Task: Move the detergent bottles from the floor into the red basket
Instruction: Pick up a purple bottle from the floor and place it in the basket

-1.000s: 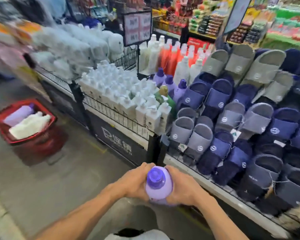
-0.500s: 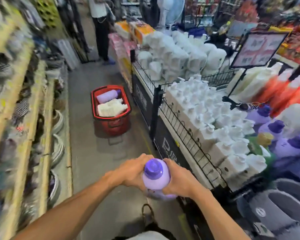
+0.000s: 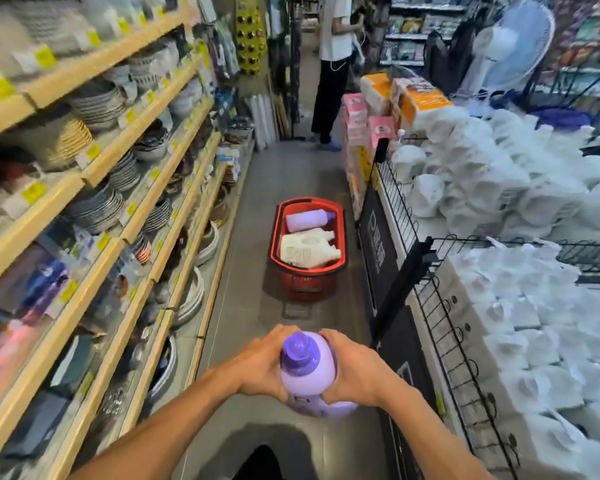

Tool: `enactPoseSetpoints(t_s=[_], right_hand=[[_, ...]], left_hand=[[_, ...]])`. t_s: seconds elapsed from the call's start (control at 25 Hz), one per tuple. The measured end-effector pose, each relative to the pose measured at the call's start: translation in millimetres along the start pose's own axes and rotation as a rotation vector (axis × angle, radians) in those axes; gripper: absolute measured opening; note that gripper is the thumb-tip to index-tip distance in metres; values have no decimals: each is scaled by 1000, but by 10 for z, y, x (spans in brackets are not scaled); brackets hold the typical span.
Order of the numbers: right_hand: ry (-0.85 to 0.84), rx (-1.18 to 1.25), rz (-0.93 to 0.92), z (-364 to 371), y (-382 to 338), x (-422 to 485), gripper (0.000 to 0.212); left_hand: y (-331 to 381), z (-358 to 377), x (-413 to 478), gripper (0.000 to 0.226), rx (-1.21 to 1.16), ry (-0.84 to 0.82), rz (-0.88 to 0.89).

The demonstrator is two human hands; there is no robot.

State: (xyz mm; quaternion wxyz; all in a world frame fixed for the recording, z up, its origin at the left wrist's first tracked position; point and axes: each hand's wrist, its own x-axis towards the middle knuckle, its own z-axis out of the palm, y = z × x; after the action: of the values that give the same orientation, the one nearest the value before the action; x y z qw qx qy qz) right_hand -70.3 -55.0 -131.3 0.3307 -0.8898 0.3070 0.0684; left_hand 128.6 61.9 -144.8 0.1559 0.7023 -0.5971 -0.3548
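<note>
Both my hands grip a purple detergent bottle (image 3: 307,374) with a darker purple cap, held upright low in the middle of the view. My left hand (image 3: 258,365) wraps its left side and my right hand (image 3: 355,370) wraps its right side. Straight ahead on the aisle floor stands the red basket (image 3: 307,268). Inside it lie a purple bottle (image 3: 307,219) at the far end and a white detergent bottle (image 3: 307,249) nearer to me.
Wooden shelves (image 3: 146,188) stacked with plates and bowls line the left of the aisle. On the right a black wire-fenced display (image 3: 440,306) holds white bottles and jugs. A person (image 3: 333,64) stands at the far end beyond the basket. Grey floor (image 3: 250,306) runs between me and the basket.
The view has swung left from the slipper and bottle display into the aisle. The red basket now sits centred ahead. My hands hold the purple bottle the same way throughout.
</note>
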Motion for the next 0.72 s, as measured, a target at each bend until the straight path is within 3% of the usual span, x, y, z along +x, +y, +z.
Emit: enactPoseSetpoints(t_s=[0.36, 0.72], right_hand=[[-95, -83, -133, -530, -476, 2101, 87], [-2, 15, -132, -1016, -645, 3879, 83]], left_hand=[[-1121, -1287, 882, 104, -39, 82, -108], [-1934, -2744, 2065, 108, 42, 44, -38]])
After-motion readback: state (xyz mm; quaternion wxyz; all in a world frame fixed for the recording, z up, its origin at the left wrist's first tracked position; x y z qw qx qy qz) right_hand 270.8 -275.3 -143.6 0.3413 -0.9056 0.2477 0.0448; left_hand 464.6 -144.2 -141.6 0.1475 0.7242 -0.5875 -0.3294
